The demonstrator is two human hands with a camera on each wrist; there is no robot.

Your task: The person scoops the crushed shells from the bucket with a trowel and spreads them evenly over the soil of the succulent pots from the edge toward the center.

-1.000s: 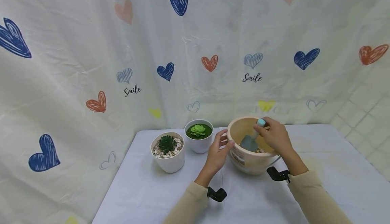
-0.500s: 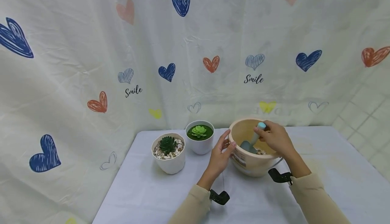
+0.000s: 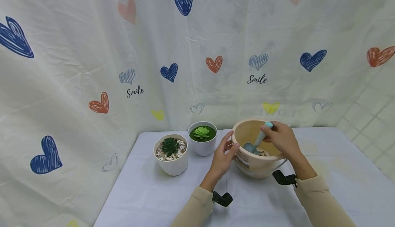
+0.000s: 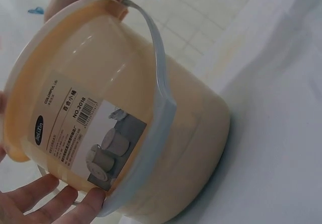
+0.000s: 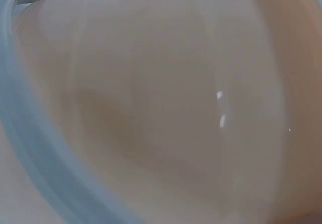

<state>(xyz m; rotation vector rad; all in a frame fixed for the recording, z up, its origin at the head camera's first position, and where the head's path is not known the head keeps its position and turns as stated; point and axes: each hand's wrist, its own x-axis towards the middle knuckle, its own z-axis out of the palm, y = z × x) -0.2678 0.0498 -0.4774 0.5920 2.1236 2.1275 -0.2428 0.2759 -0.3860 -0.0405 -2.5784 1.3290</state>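
A cream plastic bucket (image 3: 254,172) stands on the table, with stones (image 3: 263,153) at its bottom. My left hand (image 3: 222,158) holds its left rim, thumb at the front; the left wrist view shows its fingers (image 4: 83,209) against the bucket beside a printed label (image 4: 90,133). Inside the bucket leans a small trowel (image 3: 260,139), its grey-blue blade down at the stones. Its handle is gripped near the light-blue end by my right hand (image 3: 282,140), over the right rim. Bucket wall (image 5: 161,83) and grey-blue bail handle (image 5: 45,148) fill the right wrist view, hiding that hand.
Left of the bucket stands a white pot (image 3: 202,148) with a light green succulent. Nearer and further left is another white pot (image 3: 172,167) with a dark green succulent among pebbles. A heart-printed curtain (image 3: 185,93) hangs behind the white-covered table (image 3: 148,199).
The trowel's blade has dropped lower among the stones, and its handle has tipped to the right with my right hand. My left hand keeps its hold on the rim.
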